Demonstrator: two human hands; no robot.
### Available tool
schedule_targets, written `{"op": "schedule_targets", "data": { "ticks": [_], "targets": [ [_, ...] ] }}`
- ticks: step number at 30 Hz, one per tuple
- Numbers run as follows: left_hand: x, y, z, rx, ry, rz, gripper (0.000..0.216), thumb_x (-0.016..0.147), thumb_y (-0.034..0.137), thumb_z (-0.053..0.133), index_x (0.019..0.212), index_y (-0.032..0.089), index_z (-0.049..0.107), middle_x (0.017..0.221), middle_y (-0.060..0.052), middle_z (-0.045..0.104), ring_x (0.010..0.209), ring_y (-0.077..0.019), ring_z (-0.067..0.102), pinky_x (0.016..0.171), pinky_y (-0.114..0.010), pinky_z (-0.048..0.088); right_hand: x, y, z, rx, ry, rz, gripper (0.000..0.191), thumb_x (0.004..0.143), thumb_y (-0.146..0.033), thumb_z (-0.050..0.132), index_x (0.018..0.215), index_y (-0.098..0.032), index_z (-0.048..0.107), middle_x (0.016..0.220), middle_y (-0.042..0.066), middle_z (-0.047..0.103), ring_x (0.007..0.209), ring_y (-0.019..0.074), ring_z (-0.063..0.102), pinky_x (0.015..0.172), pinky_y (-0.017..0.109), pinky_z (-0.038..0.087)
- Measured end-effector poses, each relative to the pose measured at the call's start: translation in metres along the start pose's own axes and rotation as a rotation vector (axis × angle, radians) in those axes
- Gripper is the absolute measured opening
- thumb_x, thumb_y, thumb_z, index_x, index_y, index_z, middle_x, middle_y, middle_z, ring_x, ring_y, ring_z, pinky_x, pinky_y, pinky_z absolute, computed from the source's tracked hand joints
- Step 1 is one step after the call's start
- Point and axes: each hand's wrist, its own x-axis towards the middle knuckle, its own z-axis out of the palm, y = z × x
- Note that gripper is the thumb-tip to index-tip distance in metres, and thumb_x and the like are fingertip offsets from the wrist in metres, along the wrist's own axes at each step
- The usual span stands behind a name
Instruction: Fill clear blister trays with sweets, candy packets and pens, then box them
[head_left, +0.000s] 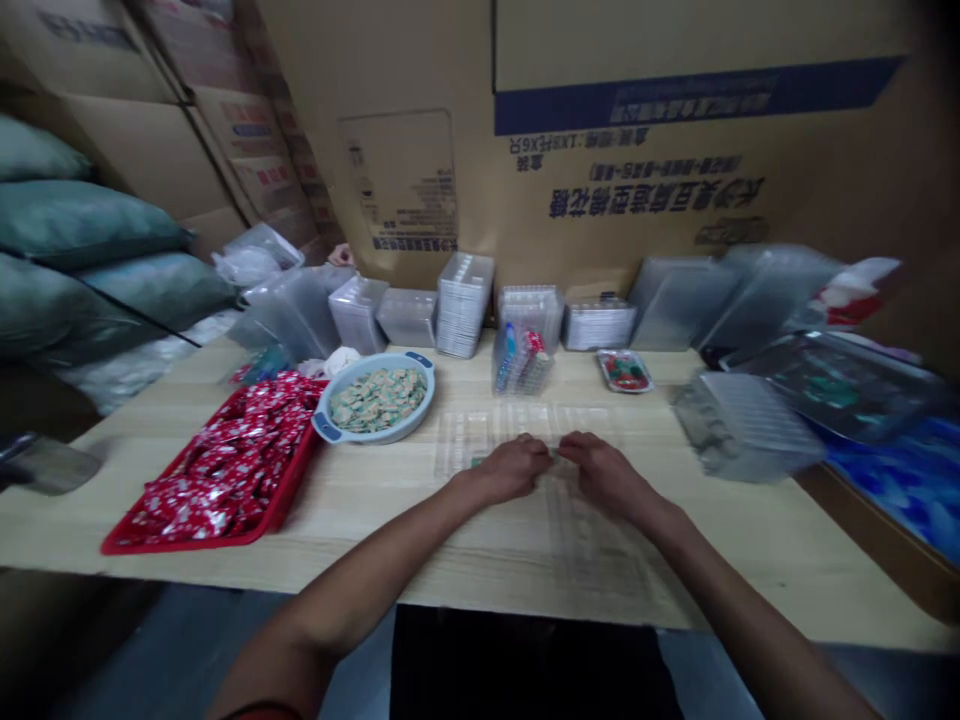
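Note:
My left hand (514, 467) and my right hand (602, 473) meet at the middle of the wooden table (390, 520), fingers curled, over a clear plastic tray (525, 440) with several compartments. Both hands seem to pinch something small between them; it is too small to name. A second clear tray (592, 545) lies flat just in front of the hands.
A red tray of red-and-white packets (217, 470) sits at the left, beside a blue bowl of small green packets (377, 398). Stacks of clear containers (463, 305) line the back against cardboard boxes (600, 130). More clear trays (742, 425) lie at the right.

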Motion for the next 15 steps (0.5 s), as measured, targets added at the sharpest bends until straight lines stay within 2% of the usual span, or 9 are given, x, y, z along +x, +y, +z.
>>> {"op": "schedule_targets", "data": {
  "ticks": [2, 5, 7, 10, 12, 14, 15],
  "targets": [
    [-0.005, 0.002, -0.001, -0.135, 0.066, -0.063, 0.036, 0.078, 0.0, 0.056, 0.105, 0.018, 0.072, 0.109, -0.009, 0.072, 0.11, -0.0234, 0.064, 0.099, -0.032, 0.049, -0.003, -0.002, 0.009, -0.007, -0.013, -0.062, 0.064, 0.066, 0.008, 0.042, 0.115, -0.015, 0.077, 0.122, 0.013, 0.071, 0.115, 0.024, 0.064, 0.104, 0.039, 0.051],
    [-0.018, -0.004, -0.01, -0.209, 0.25, -0.256, 0.035, 0.079, 0.004, 0.057, 0.103, 0.022, 0.075, 0.101, -0.006, 0.074, 0.1, -0.0222, 0.067, 0.09, -0.031, 0.052, 0.0, 0.002, 0.026, -0.099, -0.027, -0.134, 0.061, 0.068, 0.008, 0.042, 0.112, -0.014, 0.078, 0.119, 0.016, 0.072, 0.112, 0.0274, 0.066, 0.098, 0.042, 0.054],
    [-0.034, -0.017, -0.027, -0.177, 0.357, -0.369, 0.035, 0.08, 0.006, 0.057, 0.104, 0.022, 0.076, 0.103, -0.008, 0.074, 0.1, -0.023, 0.067, 0.091, -0.033, 0.052, 0.006, 0.007, 0.035, -0.191, -0.062, -0.157, 0.054, 0.07, 0.008, 0.042, 0.103, -0.013, 0.079, 0.117, 0.018, 0.073, 0.108, 0.0303, 0.068, 0.092, 0.045, 0.056],
    [-0.068, -0.048, -0.069, -0.066, 0.468, -0.57, 0.038, 0.081, 0.005, 0.054, 0.109, 0.019, 0.075, 0.114, -0.014, 0.072, 0.108, -0.0264, 0.066, 0.098, -0.038, 0.05, 0.014, 0.012, 0.04, -0.255, -0.125, -0.164, 0.048, 0.072, 0.005, 0.044, 0.097, -0.014, 0.081, 0.116, 0.019, 0.073, 0.106, 0.0321, 0.069, 0.09, 0.048, 0.057],
    [-0.094, -0.072, -0.099, 0.057, 0.439, -0.835, 0.034, 0.08, 0.006, 0.057, 0.108, 0.013, 0.075, 0.12, -0.021, 0.07, 0.113, -0.0317, 0.065, 0.1, -0.042, 0.05, 0.016, 0.015, 0.039, -0.234, -0.102, -0.153, 0.05, 0.072, 0.004, 0.046, 0.103, -0.015, 0.08, 0.118, 0.019, 0.073, 0.108, 0.0312, 0.069, 0.093, 0.047, 0.057],
    [-0.117, -0.091, -0.12, 0.11, 0.289, -1.042, 0.025, 0.074, 0.012, 0.069, 0.098, 0.01, 0.076, 0.116, -0.025, 0.07, 0.11, -0.0372, 0.066, 0.096, -0.044, 0.051, 0.018, 0.016, 0.036, -0.185, -0.039, -0.146, 0.054, 0.073, 0.004, 0.044, 0.109, -0.017, 0.079, 0.12, 0.017, 0.073, 0.112, 0.0293, 0.069, 0.097, 0.046, 0.057],
    [-0.127, -0.099, -0.126, 0.1, 0.219, -1.079, 0.023, 0.07, 0.014, 0.075, 0.092, 0.011, 0.076, 0.111, -0.025, 0.072, 0.107, -0.038, 0.067, 0.094, -0.043, 0.052, 0.019, 0.016, 0.034, -0.156, -0.006, -0.147, 0.056, 0.074, 0.004, 0.044, 0.111, -0.017, 0.079, 0.121, 0.016, 0.073, 0.112, 0.0285, 0.068, 0.098, 0.045, 0.057]
  ]
}}
